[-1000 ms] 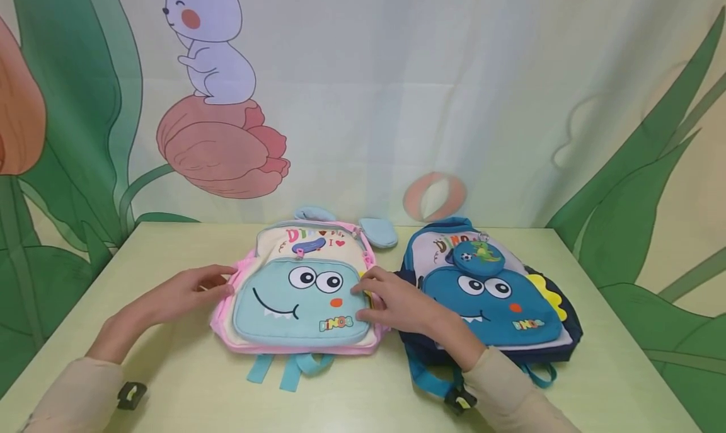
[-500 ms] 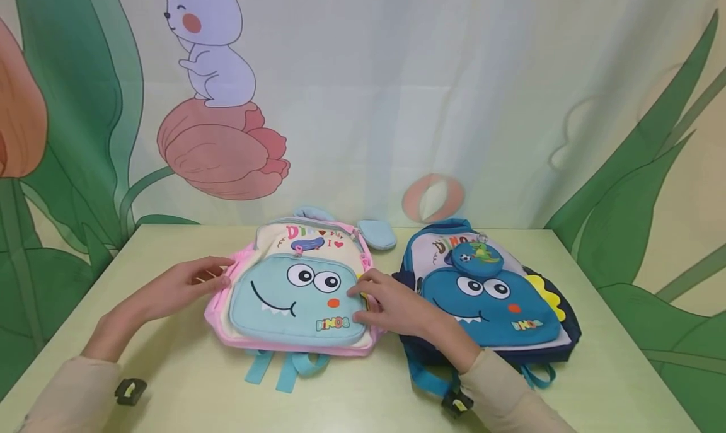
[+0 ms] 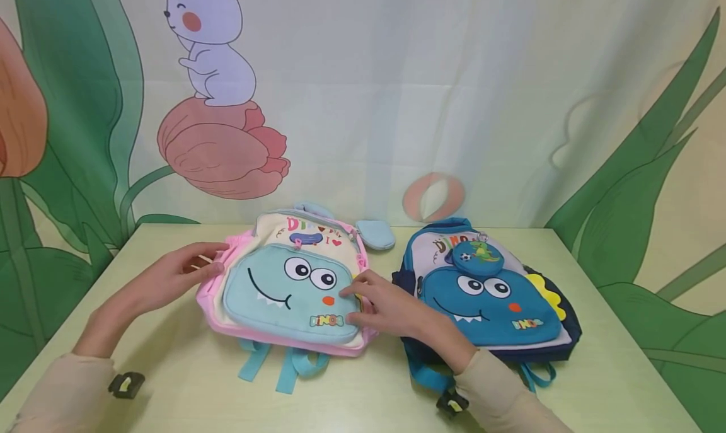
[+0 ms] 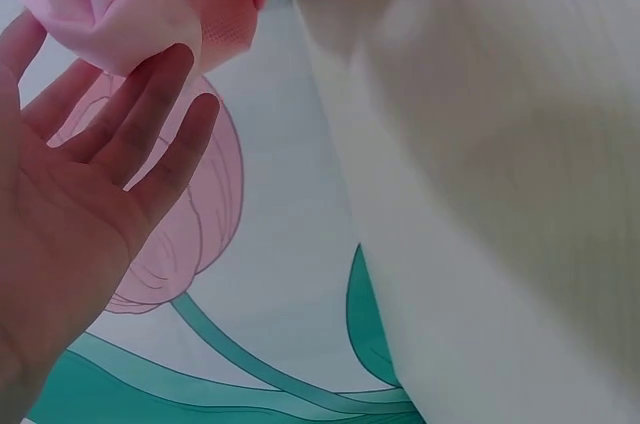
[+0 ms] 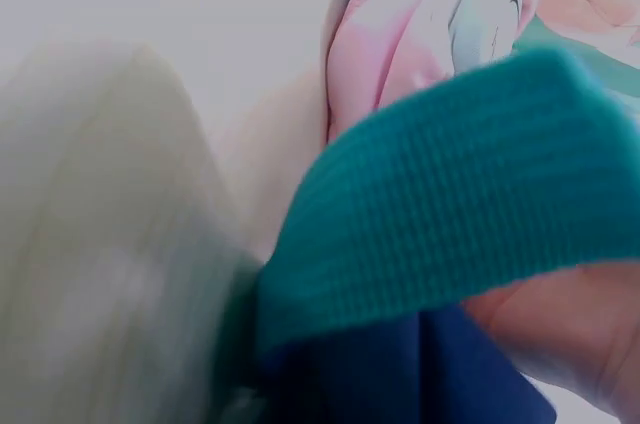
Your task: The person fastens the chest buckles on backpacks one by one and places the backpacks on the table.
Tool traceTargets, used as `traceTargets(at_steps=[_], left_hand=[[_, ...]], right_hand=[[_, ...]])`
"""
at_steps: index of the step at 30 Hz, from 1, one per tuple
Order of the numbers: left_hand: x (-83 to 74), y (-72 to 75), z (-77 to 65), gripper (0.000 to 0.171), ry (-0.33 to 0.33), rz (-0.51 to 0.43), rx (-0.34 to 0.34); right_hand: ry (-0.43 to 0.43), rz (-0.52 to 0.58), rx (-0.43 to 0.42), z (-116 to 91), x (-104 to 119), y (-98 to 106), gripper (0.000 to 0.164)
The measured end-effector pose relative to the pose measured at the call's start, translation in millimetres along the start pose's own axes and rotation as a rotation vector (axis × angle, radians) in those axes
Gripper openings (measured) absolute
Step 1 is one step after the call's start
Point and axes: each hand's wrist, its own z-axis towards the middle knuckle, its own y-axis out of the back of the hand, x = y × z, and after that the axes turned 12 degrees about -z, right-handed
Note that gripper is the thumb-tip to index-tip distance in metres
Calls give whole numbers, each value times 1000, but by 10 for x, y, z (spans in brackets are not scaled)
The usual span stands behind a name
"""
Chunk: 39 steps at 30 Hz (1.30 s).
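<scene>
A pink-and-cream backpack (image 3: 309, 231) with a light blue dinosaur-face pocket (image 3: 283, 307) lies face up on the table, tilted with its left side raised. My left hand (image 3: 181, 269) holds its pink left side; in the left wrist view, that hand (image 4: 110, 164) has fingers spread beneath the pink fabric (image 4: 120, 4). At the opposite side my right hand (image 3: 386, 304) grips the bag's edge, index finger and thumb over the pocket front, other fingers partly hidden. A teal strap (image 5: 450, 194) crosses in front of the right hand (image 5: 570, 334) in the right wrist view.
Beside it, under my right forearm, lies a dark blue dinosaur backpack (image 3: 488, 313) with a round blue pouch (image 3: 478, 258). Light blue straps (image 3: 288, 373) trail toward me from the pink bag. A printed curtain (image 3: 363, 105) hangs behind the pale table (image 3: 187, 395).
The pink backpack has shifted slightly left, and its left side has risen and turned. Both hands have moved a little left with it. The blue backpack stays in place.
</scene>
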Motion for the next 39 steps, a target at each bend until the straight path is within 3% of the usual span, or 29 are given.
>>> traceTargets(at_steps=[8,19,30,39], left_hand=[[-123,80,1,54,-30,-23,-43],[-339,179,-21,52,-78,-12,-93],[-512,202,-16,43,-140,-2,-149],[-697,194,-5,46,-174,-33,-157]], right_hand=[[-1,-1,37,25,105,29,52],[66,39,44,66,167,19,57],[66,101,95,87,170,-25,79],[88,89,55,108,193,-96,80]])
